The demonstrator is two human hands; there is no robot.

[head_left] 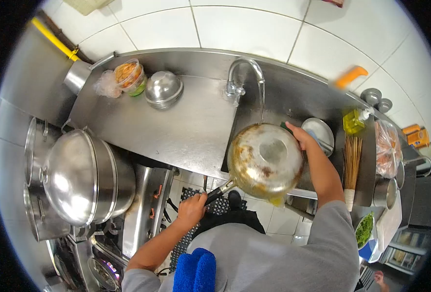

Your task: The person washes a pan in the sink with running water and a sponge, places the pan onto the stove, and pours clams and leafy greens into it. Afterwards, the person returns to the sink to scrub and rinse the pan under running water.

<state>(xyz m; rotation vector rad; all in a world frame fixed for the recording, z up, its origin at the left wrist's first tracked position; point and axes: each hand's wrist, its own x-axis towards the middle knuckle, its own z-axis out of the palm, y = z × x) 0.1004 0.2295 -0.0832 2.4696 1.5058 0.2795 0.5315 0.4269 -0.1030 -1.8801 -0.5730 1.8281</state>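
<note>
A large frying pan point(269, 158) is tilted over the sink point(240, 124) with its stained, browned underside toward me. My left hand point(192, 209) is closed around its black handle point(219, 191). At the pan's far right edge, my right hand point(299, 136) is closed on a dark green scouring pad point(285, 128), only part of which shows. Water runs from the faucet point(248, 62) down by the pan's far edge. Behind my right hand, a round metal dish point(318, 127) lies in the sink.
A steel bowl point(164, 89) and a plastic tub of orange food point(129, 74) stand on the left counter. A big lidded pot point(86, 177) is at the left, near a lit burner. On the right are a yellow soap bottle point(354, 121) and a stick brush point(352, 165).
</note>
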